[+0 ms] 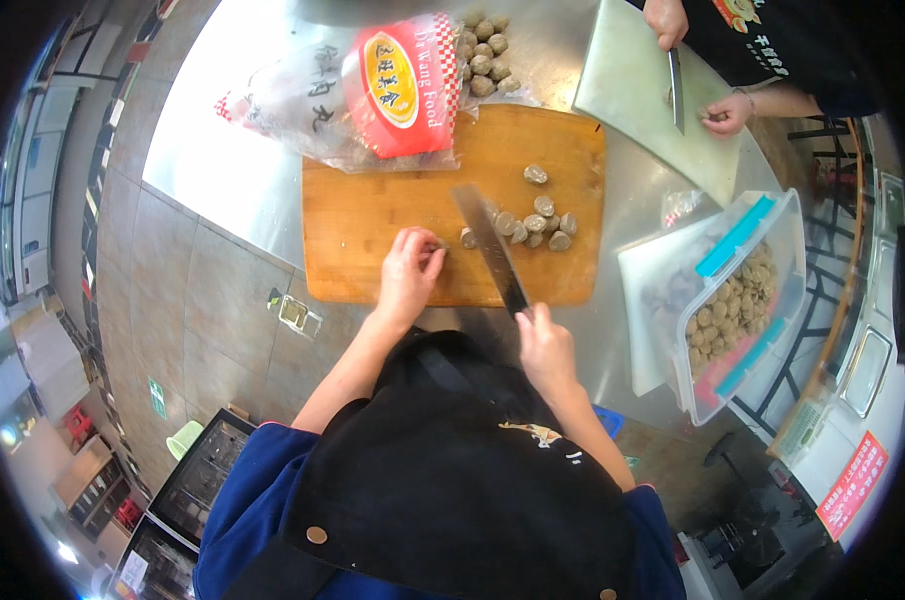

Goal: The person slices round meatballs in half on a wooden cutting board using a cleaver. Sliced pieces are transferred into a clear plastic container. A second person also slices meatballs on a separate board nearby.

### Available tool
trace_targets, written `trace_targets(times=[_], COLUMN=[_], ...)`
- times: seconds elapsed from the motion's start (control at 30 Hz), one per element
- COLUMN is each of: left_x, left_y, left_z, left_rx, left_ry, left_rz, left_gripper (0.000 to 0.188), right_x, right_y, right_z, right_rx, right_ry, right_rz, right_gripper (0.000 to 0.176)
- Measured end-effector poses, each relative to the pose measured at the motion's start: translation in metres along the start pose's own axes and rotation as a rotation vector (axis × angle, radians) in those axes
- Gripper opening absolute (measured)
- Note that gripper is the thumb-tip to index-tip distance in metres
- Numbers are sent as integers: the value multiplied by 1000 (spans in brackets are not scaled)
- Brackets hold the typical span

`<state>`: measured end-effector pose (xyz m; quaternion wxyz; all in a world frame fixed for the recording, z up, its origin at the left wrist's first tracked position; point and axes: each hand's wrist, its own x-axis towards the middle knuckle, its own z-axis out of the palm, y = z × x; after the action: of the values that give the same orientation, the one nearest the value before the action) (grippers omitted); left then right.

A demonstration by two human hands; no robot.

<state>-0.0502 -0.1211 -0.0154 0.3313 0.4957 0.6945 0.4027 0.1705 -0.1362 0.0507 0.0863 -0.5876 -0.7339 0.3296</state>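
My right hand grips the handle of a broad kitchen knife, whose slightly blurred blade is over a wooden cutting board. On the board's left part, my left hand has its fingers curled around a small greyish-brown meatball, mostly hidden by them. Several cut meatball pieces lie to the right of the blade, and one piece lies apart above them. A printed clear plastic bag rests over the board's upper left edge, with whole meatballs at its open end.
A co-worker's hand holds another knife over a pale cutting board; their other hand holds a small piece. A clear plastic container of meatball pieces stands tilted at right, over a white board. The metal table extends left.
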Motion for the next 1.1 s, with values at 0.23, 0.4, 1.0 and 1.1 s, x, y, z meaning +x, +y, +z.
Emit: trace_targets(times=[0.23, 0.4, 1.0, 1.1], left_x=[68, 186, 97, 19], left_y=[35, 44, 43, 24], left_z=[22, 31, -23, -19], left_rx=[242, 439, 54, 55], left_ry=[-76, -41, -67, -44], left_rz=[417, 546, 241, 75], left_gripper=[23, 16, 28, 29], right_x=[-8, -19, -26, -23], right_y=[5, 7, 11, 10], right_z=[-48, -58, -41, -32], right_rx=[217, 286, 222, 181], right_ry=[214, 150, 71, 5], right_rz=[101, 325, 57, 26], right_gripper=[17, 21, 15, 15])
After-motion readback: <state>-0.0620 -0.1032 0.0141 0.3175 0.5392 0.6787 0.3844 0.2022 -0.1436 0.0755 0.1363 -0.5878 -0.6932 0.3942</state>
